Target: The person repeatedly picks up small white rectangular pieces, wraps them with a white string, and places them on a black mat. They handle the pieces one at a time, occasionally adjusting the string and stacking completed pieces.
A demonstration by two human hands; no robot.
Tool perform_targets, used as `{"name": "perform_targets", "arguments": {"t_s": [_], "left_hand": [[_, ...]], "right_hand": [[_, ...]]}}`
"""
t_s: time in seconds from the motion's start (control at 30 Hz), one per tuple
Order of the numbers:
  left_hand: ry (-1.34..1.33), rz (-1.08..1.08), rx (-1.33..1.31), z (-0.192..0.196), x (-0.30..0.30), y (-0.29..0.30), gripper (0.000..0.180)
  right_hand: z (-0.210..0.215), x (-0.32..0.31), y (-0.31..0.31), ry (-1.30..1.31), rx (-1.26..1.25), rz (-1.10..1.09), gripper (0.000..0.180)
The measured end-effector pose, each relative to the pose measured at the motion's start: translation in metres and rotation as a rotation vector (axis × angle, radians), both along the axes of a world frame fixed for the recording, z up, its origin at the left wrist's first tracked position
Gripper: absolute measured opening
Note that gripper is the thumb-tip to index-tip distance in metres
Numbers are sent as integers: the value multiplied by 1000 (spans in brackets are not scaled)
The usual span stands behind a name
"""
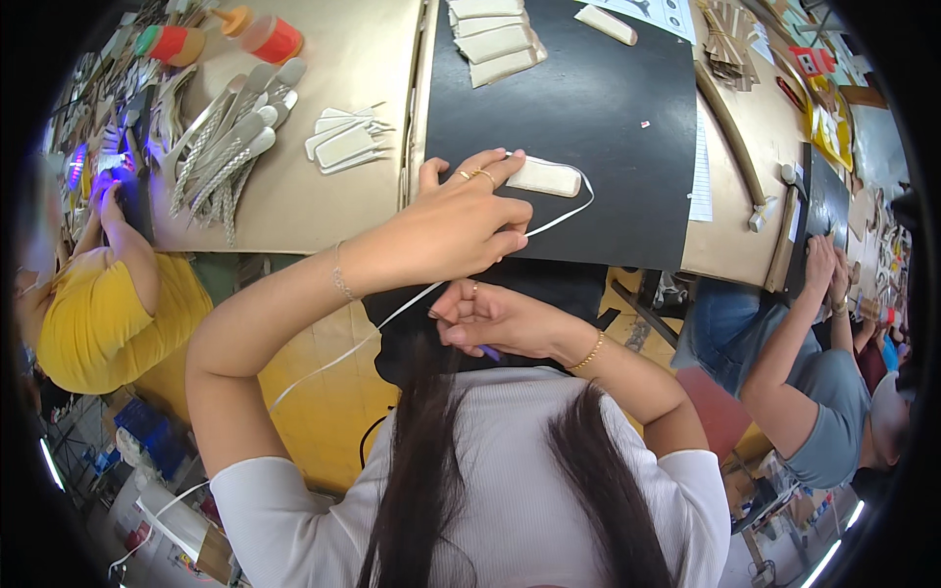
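A small beige rounded pad [547, 178] lies flat on the black work mat [613, 118]. My left hand [456, 230] rests at its left end, the forefinger stretched onto the corner. A thin white cord [591, 199] starts by that fingertip and loops around the pad's right end. It then passes under my left hand, whose lower fingers are closed on it, and trails down to the left past the table edge. Lower, over my lap, my right hand [505, 321] is curled around a small purple thing [488, 351], mostly hidden by the palm.
Beige pads lie in a stack [495, 44] at the back of the mat, with another pile [345, 139] at left. Braided white straps [230, 137] and red bottles [274, 39] stand beyond. A hammer [760, 216] lies right. Co-workers sit on both sides.
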State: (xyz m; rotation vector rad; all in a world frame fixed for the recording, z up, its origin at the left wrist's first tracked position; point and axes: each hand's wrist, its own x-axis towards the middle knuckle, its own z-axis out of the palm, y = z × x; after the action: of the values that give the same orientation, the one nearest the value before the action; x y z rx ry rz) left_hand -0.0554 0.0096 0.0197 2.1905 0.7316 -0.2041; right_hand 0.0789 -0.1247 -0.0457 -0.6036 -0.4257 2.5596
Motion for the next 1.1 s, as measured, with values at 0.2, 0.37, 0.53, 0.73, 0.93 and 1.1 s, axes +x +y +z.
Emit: {"name": "perform_targets", "arguments": {"t_s": [0.2, 0.37, 0.53, 0.73, 0.93, 1.1], "left_hand": [[13, -9, 27, -3, 4, 3, 20], [2, -13, 44, -4, 5, 1, 21], [0, -20, 57, -5, 5, 1, 20], [5, -17, 96, -6, 5, -2, 20], [-25, -10, 111, -3, 3, -3, 18], [-18, 12, 243, -7, 5, -13, 20]], "right_hand": [[-9, -30, 3, 245, -109, -45, 31], [-3, -41, 7, 310, -184, -28, 30], [1, -51, 9, 322, -209, -55, 28], [-7, -59, 4, 357, -231, -128, 25], [-2, -12, 5, -288, 37, 158, 34], [57, 89, 10, -827, 526, 63, 20]]}}
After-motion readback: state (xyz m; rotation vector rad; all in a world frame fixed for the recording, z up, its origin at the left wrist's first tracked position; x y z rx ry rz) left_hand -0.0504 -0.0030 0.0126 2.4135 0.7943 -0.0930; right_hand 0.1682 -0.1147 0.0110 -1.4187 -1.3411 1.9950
